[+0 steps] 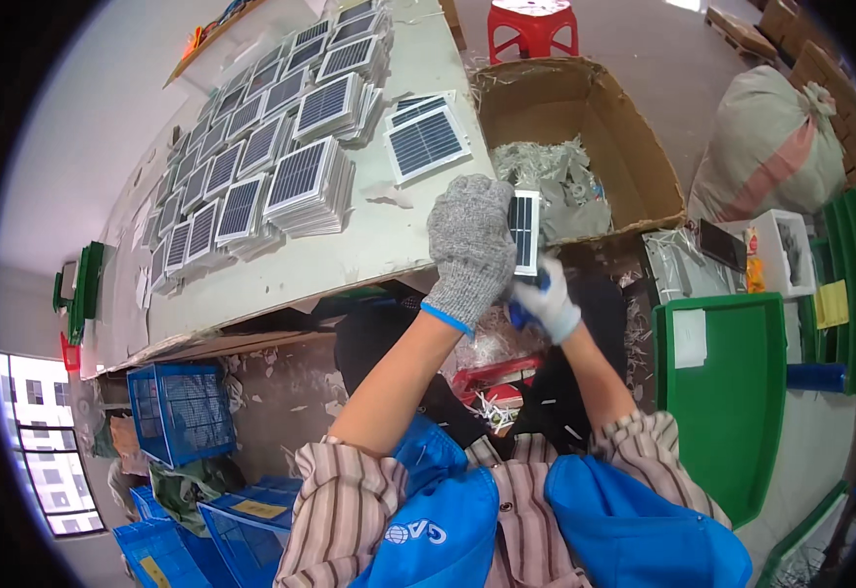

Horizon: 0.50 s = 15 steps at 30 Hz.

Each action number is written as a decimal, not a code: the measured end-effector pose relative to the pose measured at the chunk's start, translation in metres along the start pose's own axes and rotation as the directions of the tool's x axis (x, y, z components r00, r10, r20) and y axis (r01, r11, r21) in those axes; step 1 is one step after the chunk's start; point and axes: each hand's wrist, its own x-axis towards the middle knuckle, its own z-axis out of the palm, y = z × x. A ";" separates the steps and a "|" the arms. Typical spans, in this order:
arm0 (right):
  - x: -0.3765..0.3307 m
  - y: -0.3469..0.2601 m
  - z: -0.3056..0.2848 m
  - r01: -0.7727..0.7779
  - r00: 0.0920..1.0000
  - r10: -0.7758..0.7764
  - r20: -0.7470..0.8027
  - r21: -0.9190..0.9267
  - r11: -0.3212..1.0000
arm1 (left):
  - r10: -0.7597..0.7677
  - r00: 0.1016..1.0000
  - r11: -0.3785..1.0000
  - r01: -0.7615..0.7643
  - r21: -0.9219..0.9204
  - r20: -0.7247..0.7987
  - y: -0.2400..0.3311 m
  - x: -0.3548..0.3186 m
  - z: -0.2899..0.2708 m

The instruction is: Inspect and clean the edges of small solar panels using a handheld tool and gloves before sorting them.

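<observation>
In a grey knitted glove, my left hand is closed around a small white-framed solar panel, held upright at the table's corner. Just below the panel is my right hand, in a white glove, slightly smeared by motion. Its fingers are curled in, with blue showing at them; I cannot make out what it holds. Two loose solar panels lie overlapping on the table beyond my left hand. Rows of stacked solar panels cover the table to the left.
An open cardboard box with scraps stands right of the table. A green tray lies at my right. Blue baskets are at lower left. A red stool and a bulging sack stand farther off.
</observation>
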 end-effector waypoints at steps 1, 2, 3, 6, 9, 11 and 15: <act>-0.012 -0.006 0.006 0.107 0.974 -0.092 0.207 -0.066 0.992 | -0.044 0.999 0.996 0.042 0.083 0.014 0.000 -0.001 -0.001; -0.029 0.003 0.018 0.133 0.930 0.001 0.367 -0.340 0.931 | -0.050 0.999 0.995 0.049 0.087 0.009 0.000 0.000 0.000; -0.046 -0.004 0.029 -0.023 0.965 0.071 0.251 -0.188 0.982 | -0.056 0.998 0.994 0.057 0.090 -0.014 -0.001 -0.001 0.001; -0.041 0.017 0.041 -0.111 0.897 0.215 -0.385 0.275 0.955 | -0.031 0.992 0.996 0.040 0.078 -0.123 -0.002 -0.004 0.007; -0.004 0.063 0.048 0.080 0.792 -0.274 -0.545 -0.352 0.932 | -0.068 0.995 0.995 0.074 0.070 -0.074 0.000 -0.002 0.005; 0.034 0.113 0.037 0.084 0.804 -0.270 -0.530 -0.348 0.934 | -0.020 0.998 0.996 0.025 0.081 -0.061 0.000 0.001 0.008; 0.074 0.131 0.015 0.092 0.837 -0.258 -0.483 -0.341 0.936 | 0.068 0.996 0.996 -0.064 0.063 -0.065 -0.004 0.008 0.019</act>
